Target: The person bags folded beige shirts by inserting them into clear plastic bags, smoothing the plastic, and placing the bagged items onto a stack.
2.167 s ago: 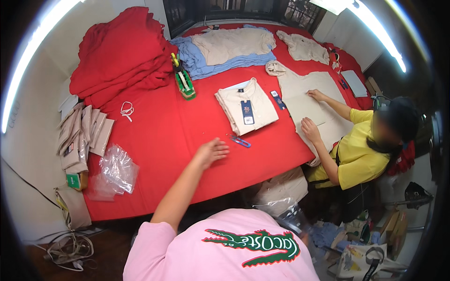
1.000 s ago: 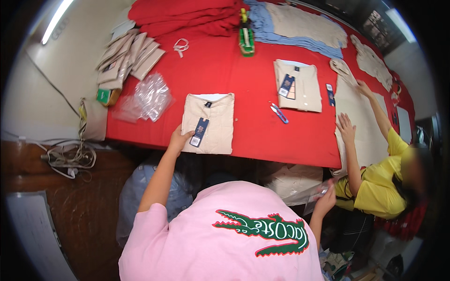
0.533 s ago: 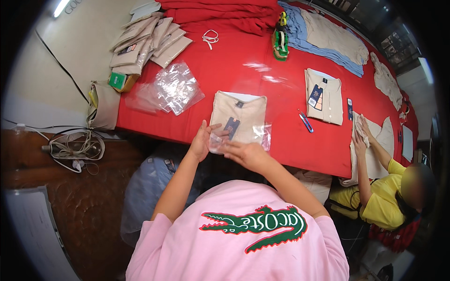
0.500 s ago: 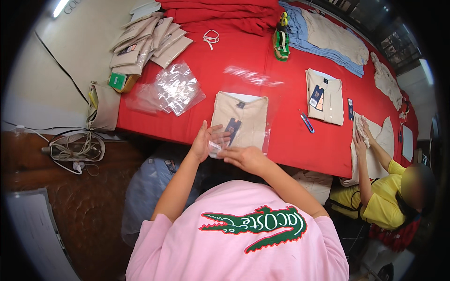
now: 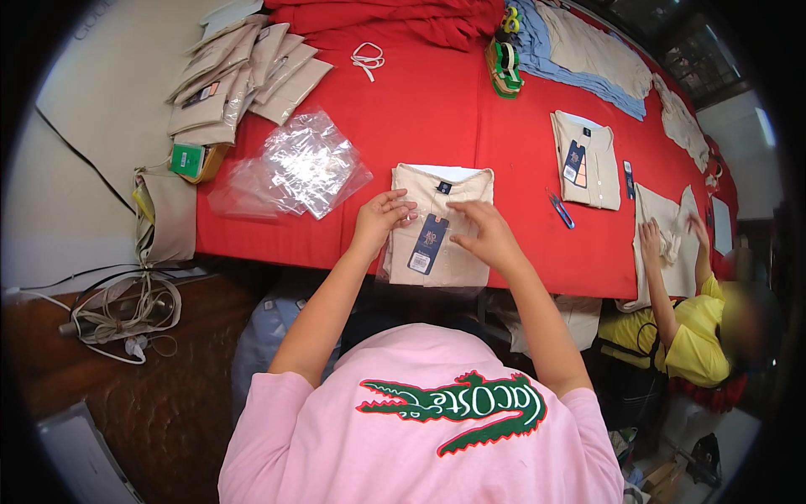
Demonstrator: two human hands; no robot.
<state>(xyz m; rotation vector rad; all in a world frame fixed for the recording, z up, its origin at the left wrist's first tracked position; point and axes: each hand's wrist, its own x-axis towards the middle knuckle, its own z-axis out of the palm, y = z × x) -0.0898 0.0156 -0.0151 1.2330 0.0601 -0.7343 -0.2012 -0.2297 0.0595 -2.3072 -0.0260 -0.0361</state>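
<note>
A folded beige shirt (image 5: 457, 262) lies at the table's near edge, inside a clear plastic bag whose film shows past its lower edge. A navy hang tag (image 5: 428, 244) rests on its front. Over the shirt's left edge is my left hand (image 5: 382, 220), open, fingers loosely bent. My right hand (image 5: 489, 237) is open too, its fingers spread above the right half of the shirt, beside the tag. Whether the fingertips touch the film I cannot tell. Left of the shirt, several clear plastic bags (image 5: 311, 164) lie in a loose pile.
Bagged beige shirts (image 5: 214, 101) are stacked at the far left by a green box (image 5: 186, 158). To the right lie blue thread snips (image 5: 561, 212) and another folded shirt (image 5: 600, 168). A green tape dispenser (image 5: 505, 67) stands farther back. A co-worker in yellow (image 5: 693, 336) handles fabric at right.
Both hands have moved up from the shirt's lower edge to its upper half. The tag now lies lower and fully in sight. The co-worker's hands have moved apart.
</note>
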